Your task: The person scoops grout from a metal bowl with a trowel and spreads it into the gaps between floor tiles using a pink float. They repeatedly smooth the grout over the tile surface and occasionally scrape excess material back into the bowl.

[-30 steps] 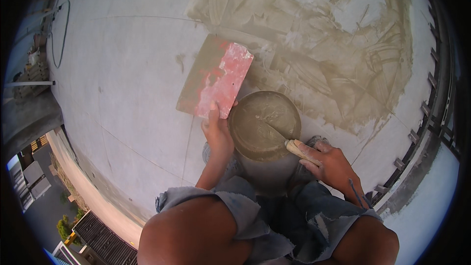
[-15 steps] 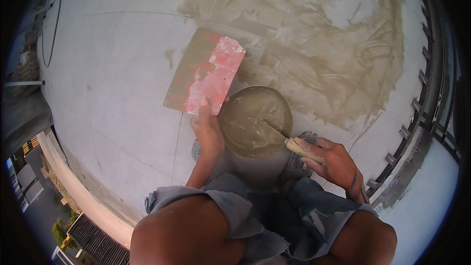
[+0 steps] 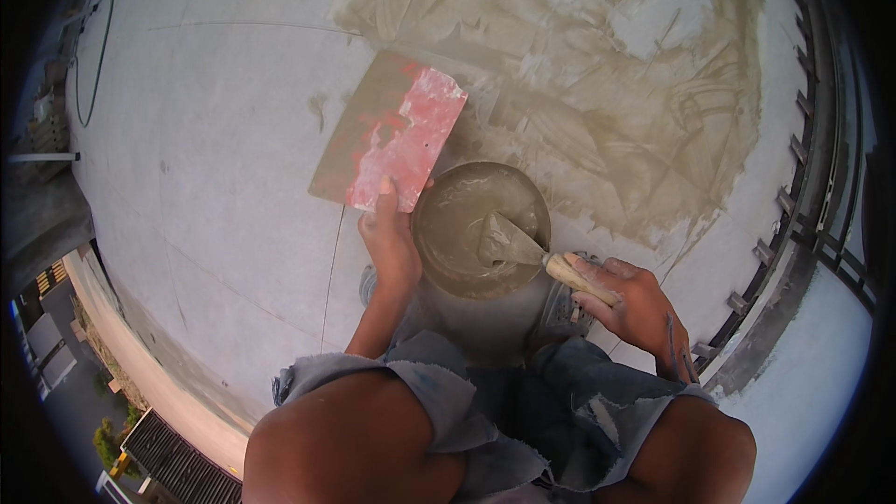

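Observation:
My left hand [image 3: 387,229] grips a flat rectangular plastering float [image 3: 411,145], its face pinkish red and partly smeared with grey-brown mortar. The float is tilted up to the left of a round bucket [image 3: 545,247] of wet mortar [image 3: 457,210]. My right hand [image 3: 625,299] is closed around the pale handle of a trowel [image 3: 511,243]. The trowel's mortar-coated triangular blade lies at the surface of the mortar, pointing left. Between my knees and feet stands the bucket.
A pale slab floor [image 3: 224,159] spreads around me, with thin joint lines. Wet mortar is smeared over the floor [image 3: 616,140] ahead and to the right. Dark metal railing [image 3: 793,177] runs along the right edge. A thin hose [image 3: 101,61] lies at the far left.
The trowel blade, mostly sunk in the mortar before, has come up and shows on top of it. The float and my left hand have barely moved.

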Tool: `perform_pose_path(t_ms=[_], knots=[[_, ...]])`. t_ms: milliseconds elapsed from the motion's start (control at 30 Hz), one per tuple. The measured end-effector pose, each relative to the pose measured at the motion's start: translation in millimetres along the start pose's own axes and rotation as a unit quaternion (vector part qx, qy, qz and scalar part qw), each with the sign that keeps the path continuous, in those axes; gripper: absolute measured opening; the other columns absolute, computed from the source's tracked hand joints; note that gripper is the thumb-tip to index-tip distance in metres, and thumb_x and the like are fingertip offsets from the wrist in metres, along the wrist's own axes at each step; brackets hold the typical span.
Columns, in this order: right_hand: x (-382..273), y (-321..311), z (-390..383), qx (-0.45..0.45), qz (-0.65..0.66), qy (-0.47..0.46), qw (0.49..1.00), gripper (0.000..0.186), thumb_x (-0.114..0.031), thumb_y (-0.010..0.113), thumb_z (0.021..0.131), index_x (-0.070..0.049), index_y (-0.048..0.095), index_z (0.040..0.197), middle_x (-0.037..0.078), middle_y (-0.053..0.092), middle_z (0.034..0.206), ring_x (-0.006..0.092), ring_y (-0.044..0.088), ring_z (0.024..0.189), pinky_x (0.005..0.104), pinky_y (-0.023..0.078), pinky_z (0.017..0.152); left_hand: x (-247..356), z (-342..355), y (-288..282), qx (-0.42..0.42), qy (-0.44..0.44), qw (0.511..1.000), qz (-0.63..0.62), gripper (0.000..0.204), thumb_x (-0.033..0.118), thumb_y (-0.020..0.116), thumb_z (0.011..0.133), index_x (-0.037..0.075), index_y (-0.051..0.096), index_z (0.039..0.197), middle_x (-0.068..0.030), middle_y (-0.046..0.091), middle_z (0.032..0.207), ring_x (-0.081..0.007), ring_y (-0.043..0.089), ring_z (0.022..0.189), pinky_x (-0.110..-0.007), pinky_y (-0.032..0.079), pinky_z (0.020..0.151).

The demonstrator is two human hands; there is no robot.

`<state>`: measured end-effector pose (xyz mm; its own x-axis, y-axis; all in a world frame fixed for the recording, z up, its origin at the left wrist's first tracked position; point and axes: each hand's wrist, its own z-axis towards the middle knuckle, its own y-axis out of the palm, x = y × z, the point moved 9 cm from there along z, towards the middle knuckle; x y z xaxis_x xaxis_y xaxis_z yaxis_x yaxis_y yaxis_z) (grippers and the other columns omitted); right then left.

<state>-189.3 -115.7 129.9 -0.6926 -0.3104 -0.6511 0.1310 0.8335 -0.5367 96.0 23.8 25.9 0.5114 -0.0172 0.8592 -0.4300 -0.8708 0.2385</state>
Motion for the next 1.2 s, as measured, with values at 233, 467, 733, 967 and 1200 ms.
perform_pose_path(t_ms=[233,467,733,967,1200], knots=[[-7,10,-1,-0.023,0.002,-0.045,0.999,0.057,-0.017,0.083,0.09,-0.017,0.067,0.144,0.018,0.065,0.089,0.0394,0.062,0.075,0.0446,0.054,0.071,-7,4,-2,-0.003,-0.01,1.0,0.0,0.047,0.035,0.058,0.11,-0.009,0.065,0.124,-0.0167,0.072,0.116,-0.0236,0.068,0.109,-0.039,0.052,0.1],[-6,9,1,-0.009,-0.008,-0.052,0.999,0.06,-0.017,0.083,0.089,-0.018,0.065,0.146,0.018,0.065,0.09,0.0393,0.062,0.074,0.0445,0.053,0.07,-15,8,-7,-0.006,-0.016,1.0,-0.016,0.046,0.036,0.059,0.11,-0.007,0.064,0.125,-0.0167,0.072,0.116,-0.0243,0.067,0.109,-0.041,0.052,0.1],[-29,9,5,-0.007,-0.079,-0.083,0.993,0.055,-0.019,0.081,0.091,-0.016,0.066,0.145,0.021,0.066,0.09,0.042,0.066,0.071,0.0459,0.055,0.065,-15,8,-15,0.032,0.02,0.999,0.017,0.047,0.034,0.061,0.108,-0.011,0.071,0.116,-0.0131,0.075,0.111,-0.0175,0.068,0.1,-0.033,0.052,0.092],[-37,-2,8,-0.006,-0.102,-0.053,0.993,0.053,-0.021,0.079,0.092,-0.014,0.066,0.143,0.023,0.068,0.091,0.0437,0.067,0.072,0.0472,0.056,0.067,-9,7,-13,0.036,0.042,0.998,0.036,0.047,0.035,0.06,0.108,-0.01,0.074,0.111,-0.0106,0.076,0.108,-0.0149,0.067,0.097,-0.031,0.051,0.089],[-36,1,15,-0.041,-0.077,-0.029,0.996,0.051,-0.021,0.08,0.091,-0.01,0.069,0.139,0.025,0.069,0.094,0.0427,0.069,0.079,0.0461,0.056,0.072,-3,8,-4,0.036,0.045,0.998,0.029,0.048,0.036,0.059,0.109,-0.009,0.076,0.11,-0.007,0.076,0.101,-0.0094,0.063,0.084,-0.027,0.048,0.077]])
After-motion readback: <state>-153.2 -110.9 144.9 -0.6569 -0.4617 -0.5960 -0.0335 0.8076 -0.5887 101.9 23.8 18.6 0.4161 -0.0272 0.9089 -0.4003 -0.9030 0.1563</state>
